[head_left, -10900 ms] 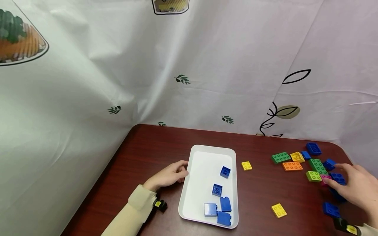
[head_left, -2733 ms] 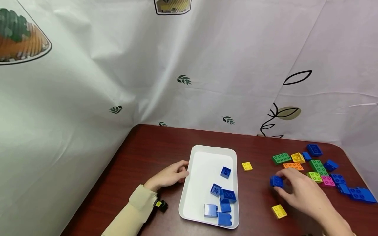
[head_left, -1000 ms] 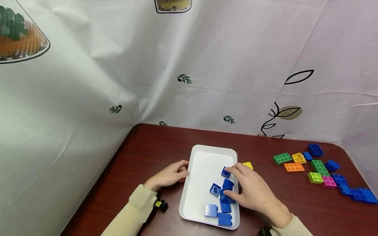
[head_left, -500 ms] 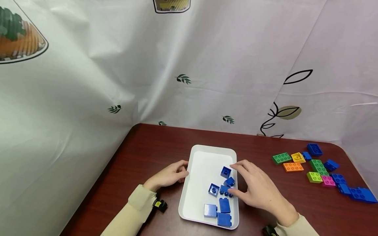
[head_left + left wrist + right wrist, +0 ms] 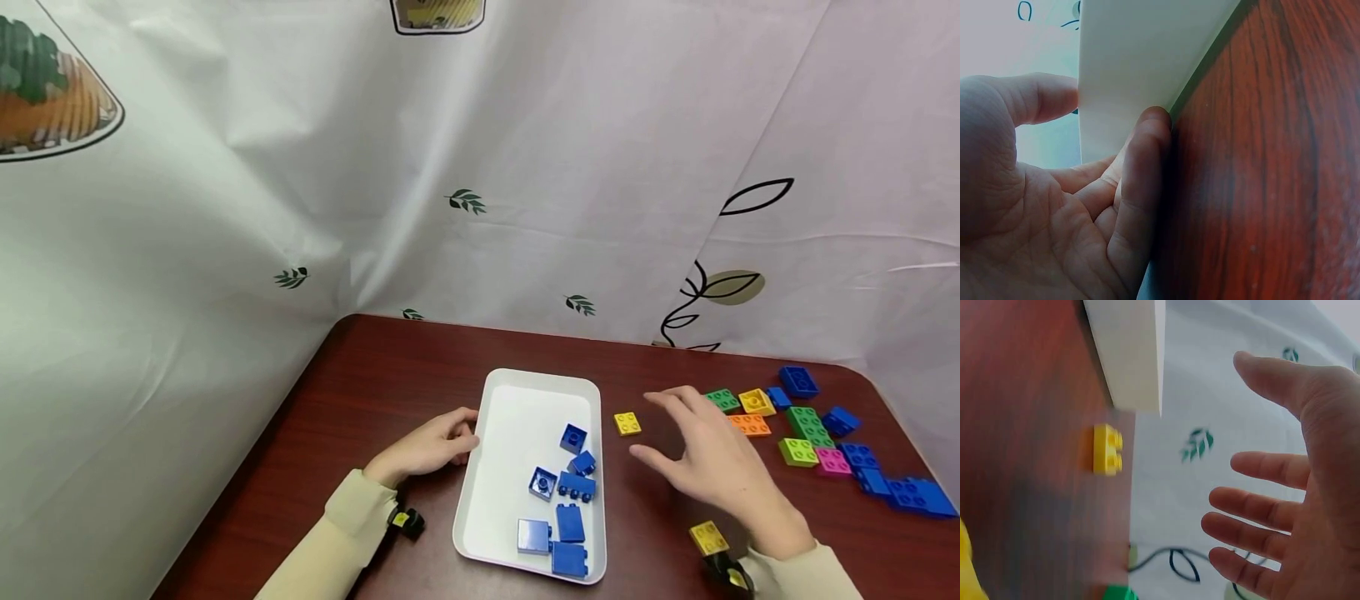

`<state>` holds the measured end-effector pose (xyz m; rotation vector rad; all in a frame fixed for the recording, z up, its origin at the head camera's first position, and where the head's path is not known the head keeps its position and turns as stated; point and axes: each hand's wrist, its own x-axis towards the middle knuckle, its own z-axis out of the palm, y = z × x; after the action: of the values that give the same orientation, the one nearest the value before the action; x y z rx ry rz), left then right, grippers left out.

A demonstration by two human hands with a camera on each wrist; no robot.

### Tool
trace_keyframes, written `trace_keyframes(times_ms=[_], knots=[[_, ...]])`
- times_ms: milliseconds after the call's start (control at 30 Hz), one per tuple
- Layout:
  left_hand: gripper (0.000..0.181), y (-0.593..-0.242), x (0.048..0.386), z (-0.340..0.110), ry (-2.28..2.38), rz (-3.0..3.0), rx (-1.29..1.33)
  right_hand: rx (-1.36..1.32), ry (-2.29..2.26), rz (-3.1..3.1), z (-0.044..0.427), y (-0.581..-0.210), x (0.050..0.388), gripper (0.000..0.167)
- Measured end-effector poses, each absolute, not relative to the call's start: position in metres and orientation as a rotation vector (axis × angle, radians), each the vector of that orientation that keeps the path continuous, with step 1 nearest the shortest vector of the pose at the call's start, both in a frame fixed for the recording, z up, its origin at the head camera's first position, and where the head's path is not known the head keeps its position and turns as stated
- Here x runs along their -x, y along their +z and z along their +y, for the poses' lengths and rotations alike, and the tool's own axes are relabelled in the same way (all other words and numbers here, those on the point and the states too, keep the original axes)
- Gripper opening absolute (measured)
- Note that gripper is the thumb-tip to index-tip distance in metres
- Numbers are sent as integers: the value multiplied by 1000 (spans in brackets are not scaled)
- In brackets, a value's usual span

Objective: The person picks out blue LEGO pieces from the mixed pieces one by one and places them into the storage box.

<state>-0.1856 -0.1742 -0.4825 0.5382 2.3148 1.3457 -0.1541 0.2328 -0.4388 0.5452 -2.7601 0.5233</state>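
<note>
A white tray (image 5: 510, 417) lies on the table with several blue bricks inside, mostly along its right side. My left hand (image 5: 427, 448) holds the tray's left edge. In the left wrist view, the thumb touches the rim and the curled fingers lie against the outer wall (image 5: 1129, 56). My right hand (image 5: 716, 458) is over the table to the right of the tray, fingers spread and nothing in them. A yellow brick (image 5: 627, 423) sits between that hand and the tray. Another yellow brick (image 5: 708, 537) lies near the right wrist.
At the table's right lie a green brick (image 5: 810, 426), an orange brick (image 5: 752, 425), a lime brick (image 5: 798, 452), a pink brick (image 5: 833, 461) and several blue bricks (image 5: 909, 492). A patterned white sheet (image 5: 525, 167) hangs behind the table (image 5: 405, 358).
My right hand carried blue bricks into the tray, let go and has moved right, away from it. The blue bricks there have shifted and increased. My left hand has stayed at the tray.
</note>
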Motion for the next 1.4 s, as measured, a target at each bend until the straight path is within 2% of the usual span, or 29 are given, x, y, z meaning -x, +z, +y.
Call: trace_keyframes(times_ms=[600,967,1233,1400], knots=[[42,-482,186,-173,1351,2317,-539,-117,406,-2863,330,-426,158,89],[42,-481,185,-173,1339,2322,-538,112,360,-2914,381,-431,154,87],[43,-482,185,-174,1333,2325,-536,304,259,-2930,407,-442,147,97],[43,-483,186,-174,1338,2322,-539,430,293,-2912,414,-447,142,96]])
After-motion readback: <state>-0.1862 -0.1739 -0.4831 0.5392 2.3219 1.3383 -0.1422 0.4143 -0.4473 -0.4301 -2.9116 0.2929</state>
